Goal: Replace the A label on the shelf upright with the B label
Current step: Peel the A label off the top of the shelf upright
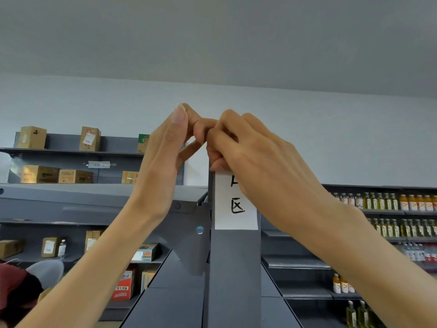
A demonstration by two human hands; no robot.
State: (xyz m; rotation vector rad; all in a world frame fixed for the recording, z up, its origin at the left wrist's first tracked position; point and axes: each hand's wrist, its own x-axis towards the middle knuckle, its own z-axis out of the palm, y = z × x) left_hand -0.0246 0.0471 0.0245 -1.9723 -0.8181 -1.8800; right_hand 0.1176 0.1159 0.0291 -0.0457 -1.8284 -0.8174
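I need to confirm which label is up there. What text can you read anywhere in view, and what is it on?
"区": white label on the shelf upright. The character above it is mostly hidden by the right hand, so unreadable.
Cardboard boxes: print too blurred to read.
Red and white carton: print too small to read.
Bottles: labels too small to read.

White label (236, 204), black lettering; dark grey upright (234, 275).

white label (236, 204) on upright reads 区, upper character covered
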